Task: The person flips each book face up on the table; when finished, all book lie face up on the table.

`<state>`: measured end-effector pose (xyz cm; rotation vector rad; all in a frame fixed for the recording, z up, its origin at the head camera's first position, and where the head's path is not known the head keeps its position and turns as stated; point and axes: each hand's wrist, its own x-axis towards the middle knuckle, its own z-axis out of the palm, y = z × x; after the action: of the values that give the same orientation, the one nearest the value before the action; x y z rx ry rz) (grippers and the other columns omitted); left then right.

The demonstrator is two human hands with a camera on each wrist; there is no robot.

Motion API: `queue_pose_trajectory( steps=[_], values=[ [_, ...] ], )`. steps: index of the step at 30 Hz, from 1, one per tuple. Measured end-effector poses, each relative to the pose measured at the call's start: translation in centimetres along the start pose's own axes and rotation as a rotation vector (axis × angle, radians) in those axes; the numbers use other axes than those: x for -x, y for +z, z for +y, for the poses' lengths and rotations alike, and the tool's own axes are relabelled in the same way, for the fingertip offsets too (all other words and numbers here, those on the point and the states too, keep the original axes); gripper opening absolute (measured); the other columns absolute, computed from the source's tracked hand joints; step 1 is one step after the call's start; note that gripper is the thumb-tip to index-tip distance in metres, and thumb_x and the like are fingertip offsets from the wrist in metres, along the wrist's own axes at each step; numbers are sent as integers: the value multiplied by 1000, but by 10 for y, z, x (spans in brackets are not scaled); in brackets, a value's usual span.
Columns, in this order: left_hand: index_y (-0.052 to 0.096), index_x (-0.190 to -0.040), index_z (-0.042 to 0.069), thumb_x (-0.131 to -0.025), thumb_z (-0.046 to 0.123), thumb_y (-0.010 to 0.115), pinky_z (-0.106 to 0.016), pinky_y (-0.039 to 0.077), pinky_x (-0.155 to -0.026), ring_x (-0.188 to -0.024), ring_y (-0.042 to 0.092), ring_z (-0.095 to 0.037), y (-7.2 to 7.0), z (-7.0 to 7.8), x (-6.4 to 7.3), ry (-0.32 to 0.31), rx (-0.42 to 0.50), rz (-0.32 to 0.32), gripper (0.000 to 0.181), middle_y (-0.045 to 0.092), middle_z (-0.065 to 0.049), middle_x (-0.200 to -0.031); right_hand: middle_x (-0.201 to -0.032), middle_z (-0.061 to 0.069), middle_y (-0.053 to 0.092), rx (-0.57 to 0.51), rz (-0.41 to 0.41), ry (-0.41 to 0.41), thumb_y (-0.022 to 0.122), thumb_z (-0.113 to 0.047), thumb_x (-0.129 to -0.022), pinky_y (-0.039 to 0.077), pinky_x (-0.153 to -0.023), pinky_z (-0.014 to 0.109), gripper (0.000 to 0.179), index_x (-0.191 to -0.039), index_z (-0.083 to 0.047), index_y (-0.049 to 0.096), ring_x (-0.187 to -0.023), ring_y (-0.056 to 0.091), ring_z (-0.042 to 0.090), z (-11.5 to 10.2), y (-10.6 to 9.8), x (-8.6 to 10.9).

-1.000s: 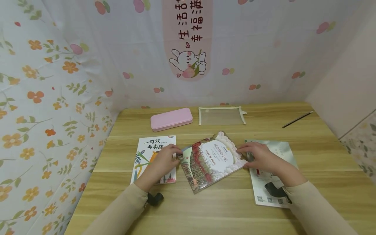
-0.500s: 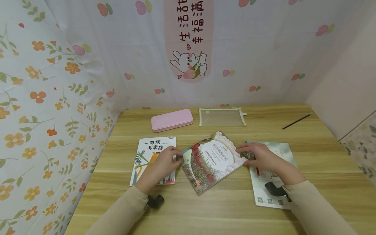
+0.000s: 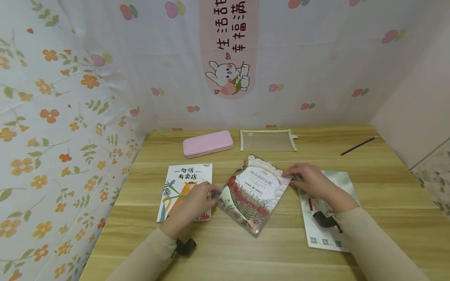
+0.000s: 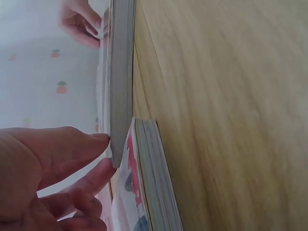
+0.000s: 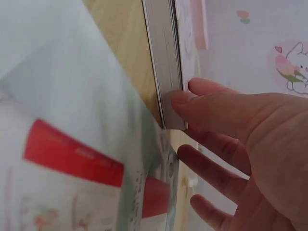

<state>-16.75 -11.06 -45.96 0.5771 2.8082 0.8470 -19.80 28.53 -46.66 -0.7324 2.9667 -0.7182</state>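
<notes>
Between both hands in the head view is a picture book (image 3: 251, 195) in a clear glossy cover, lying slanted on the table. My left hand (image 3: 198, 199) pinches its left corner with thumb and forefinger; in the left wrist view the book's page edge (image 4: 122, 82) meets these fingertips. At the opposite corner my right hand (image 3: 311, 183) grips with the thumb against the page block (image 5: 166, 62) and fingers on the far side. Under the left hand lies a book with an orange character (image 3: 191, 175). A pale green book (image 3: 325, 230) is partly covered by the right hand and forearm.
Towards the back of the table (image 3: 267, 257) lie a pink pencil case (image 3: 208, 143) and a mesh zip pouch (image 3: 268, 141). A dark pencil (image 3: 359, 145) is at the right rear. Patterned cloth (image 3: 168, 62) hangs behind and to the left.
The middle book has turned counter-clockwise, its near corner swinging right and its far corner left. Both hands stay at its corners; the right one has moved slightly away from me.
</notes>
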Motion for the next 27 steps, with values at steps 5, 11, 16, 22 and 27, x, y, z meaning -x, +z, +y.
queue_pose_trajectory(
  steps=[5, 11, 16, 22, 27],
  values=[
    [78, -108, 11, -87, 10, 82, -25, 45, -65, -73, 54, -12, -1, 0, 4, 5, 22, -46, 22, 67, 4, -89, -117, 8, 76, 5, -6, 41, 81, -10, -88, 54, -91, 55, 28, -115, -18, 79, -108, 70, 33, -3, -1, -11],
    [75, -114, 9, -86, 9, 82, -22, 44, -60, -65, 53, -5, -1, 2, 7, 22, 81, -116, 29, 70, 5, -85, -123, 10, 74, -2, -33, 113, 80, -13, -90, 52, -95, 57, 29, -118, -19, 79, -114, 67, 35, -4, -1, -21],
    [72, -118, 8, -86, 6, 81, -22, 48, -56, -62, 58, -5, 0, 5, 11, 26, 150, -168, 33, 70, 3, -85, -123, 13, 73, -8, -23, 119, 80, -10, -89, 49, -101, 60, 29, -117, -17, 79, -118, 65, 39, -5, 1, -29],
    [72, -117, 10, -85, 9, 82, -23, 48, -62, -68, 58, -4, 2, 8, 13, 70, 139, -218, 33, 70, 6, -81, -130, 14, 71, -7, -36, 150, 77, -8, -91, 45, -106, 61, 32, -122, -17, 77, -127, 60, 41, -6, 0, -36],
    [71, -118, 10, -83, 14, 86, -24, 48, -63, -68, 60, -5, 5, 10, 15, 59, 156, -240, 38, 70, 9, -77, -135, 16, 69, -25, -43, 155, 74, -6, -92, 44, -108, 62, 34, -124, -18, 77, -132, 57, 43, -10, 2, -44]
  ],
)
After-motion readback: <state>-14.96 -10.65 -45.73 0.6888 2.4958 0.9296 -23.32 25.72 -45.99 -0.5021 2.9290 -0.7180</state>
